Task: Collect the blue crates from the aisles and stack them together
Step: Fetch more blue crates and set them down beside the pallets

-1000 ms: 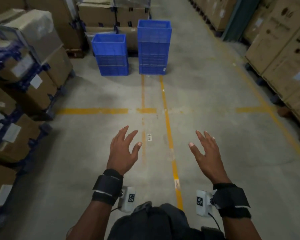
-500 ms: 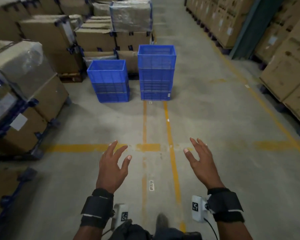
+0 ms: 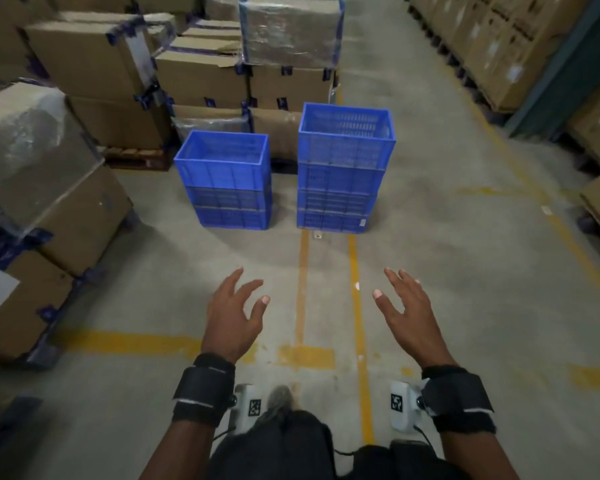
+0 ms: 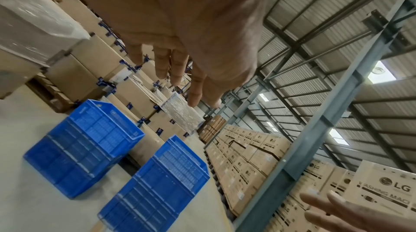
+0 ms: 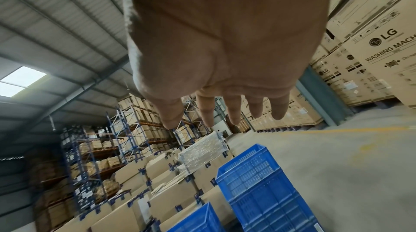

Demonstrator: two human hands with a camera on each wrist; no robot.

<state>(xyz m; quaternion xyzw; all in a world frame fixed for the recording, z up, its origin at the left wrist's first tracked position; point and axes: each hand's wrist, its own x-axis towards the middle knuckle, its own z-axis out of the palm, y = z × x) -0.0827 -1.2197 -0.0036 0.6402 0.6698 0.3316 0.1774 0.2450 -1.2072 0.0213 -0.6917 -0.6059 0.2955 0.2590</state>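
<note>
Two stacks of blue crates stand side by side on the concrete floor ahead. The shorter left stack (image 3: 226, 180) (image 4: 83, 146) (image 5: 193, 221) sits beside the taller right stack (image 3: 343, 168) (image 4: 157, 186) (image 5: 263, 187). Both top crates look empty. My left hand (image 3: 234, 313) (image 4: 180, 75) and right hand (image 3: 404, 313) (image 5: 225, 111) are held out in front of me, fingers spread, holding nothing. Both hands are well short of the crates, with bare floor between.
Wrapped cardboard boxes on pallets (image 3: 42, 188) line the left side and stand behind the crates (image 3: 288, 43). Large boxes (image 3: 499, 46) and a green steel column (image 3: 565, 74) border the right. Yellow floor lines (image 3: 357, 306) run toward the crates.
The crate stacks have come nearer and lower in the head view as I walk toward them. Both hands stay open and spread in front of me.
</note>
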